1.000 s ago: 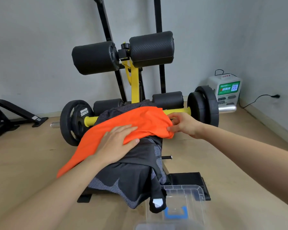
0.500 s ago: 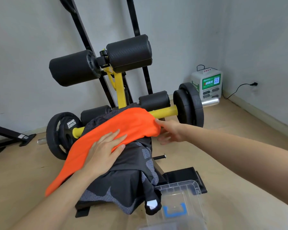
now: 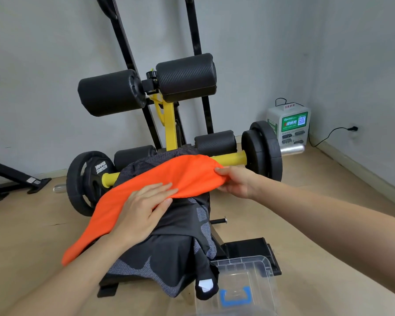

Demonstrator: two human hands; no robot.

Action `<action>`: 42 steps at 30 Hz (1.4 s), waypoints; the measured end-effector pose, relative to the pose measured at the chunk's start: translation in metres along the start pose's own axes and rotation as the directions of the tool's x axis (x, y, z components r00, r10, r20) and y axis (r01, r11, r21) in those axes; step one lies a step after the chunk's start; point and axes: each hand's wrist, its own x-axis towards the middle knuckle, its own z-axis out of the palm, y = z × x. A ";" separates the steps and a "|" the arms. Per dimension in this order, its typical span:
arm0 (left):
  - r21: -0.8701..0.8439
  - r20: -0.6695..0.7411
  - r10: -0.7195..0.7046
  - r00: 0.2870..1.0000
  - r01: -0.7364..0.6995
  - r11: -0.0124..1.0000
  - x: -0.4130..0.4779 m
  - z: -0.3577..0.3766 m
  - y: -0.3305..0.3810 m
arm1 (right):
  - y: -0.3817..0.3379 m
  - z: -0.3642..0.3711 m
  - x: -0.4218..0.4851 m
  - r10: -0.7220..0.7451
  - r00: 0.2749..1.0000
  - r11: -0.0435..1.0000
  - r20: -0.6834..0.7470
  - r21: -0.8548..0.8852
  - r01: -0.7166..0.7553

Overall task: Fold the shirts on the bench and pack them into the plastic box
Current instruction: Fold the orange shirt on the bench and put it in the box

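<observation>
The orange shirt (image 3: 169,176) lay draped across the top of the bench (image 3: 251,247), over a grey shirt (image 3: 169,254) that covered the bench's pad and hung down its near end. The orange cloth's tail drooped off the bench's left side.

The left hand (image 3: 141,213) lay flat on the orange shirt over the middle of the bench. Its fingers were straight and together, pressing the cloth onto the grey shirt and clasping nothing. The right hand (image 3: 235,182) was at the bench's right side and pinched the orange shirt's edge, with the thumb on top and the fingers tucked under the fold.

The box (image 3: 242,262), clear with a blue latch (image 3: 235,297), stood on the floor (image 3: 32,236) at the bench's near right corner. A dark sleeve end with a white tag (image 3: 205,286) dangled from the bench against the box's left wall.

At the bench's far end a yellow bar (image 3: 230,157) ran crosswise, with a black plate on its left (image 3: 87,181) and another on its right (image 3: 262,149). Above it, two black rollers (image 3: 185,76) sat on the bench's yellow post (image 3: 169,124). A white charger (image 3: 290,124) stood on the floor beyond the bench's right side, against the wall, and a black cable (image 3: 328,133) led from it to a socket.
</observation>
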 end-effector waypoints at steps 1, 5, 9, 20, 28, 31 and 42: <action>0.020 0.030 0.010 0.999 -0.011 1.000 0.000 0.001 0.000 | -0.002 0.000 0.000 -0.051 0.999 0.999 -0.019 0.005 0.051; 0.083 0.126 -0.009 0.992 -0.002 0.997 0.002 0.001 0.002 | -0.008 0.002 -0.011 -0.257 0.960 0.965 -0.116 -0.092 0.247; 0.047 0.179 -0.027 0.984 0.019 0.999 0.005 -0.002 0.005 | -0.012 0.012 -0.024 -0.502 0.862 0.834 -0.074 -0.306 0.460; -0.201 -0.014 -0.429 0.903 0.418 0.886 0.007 -0.033 -0.012 | 0.009 0.100 -0.039 -0.684 0.613 0.307 0.397 -0.605 0.735; -0.263 -0.016 -0.496 0.868 0.474 0.840 -0.004 -0.042 -0.025 | 0.016 0.095 -0.049 -0.441 0.659 0.222 0.610 -0.637 0.738; -0.243 0.061 -0.503 0.862 0.502 0.830 0.003 -0.040 -0.013 | 0.014 0.078 -0.043 -0.441 0.715 0.228 0.543 -0.702 0.674; -0.313 0.120 -0.456 0.882 0.470 0.825 0.036 -0.023 0.024 | 0.024 0.050 -0.041 -0.316 0.763 0.280 0.563 -0.713 0.643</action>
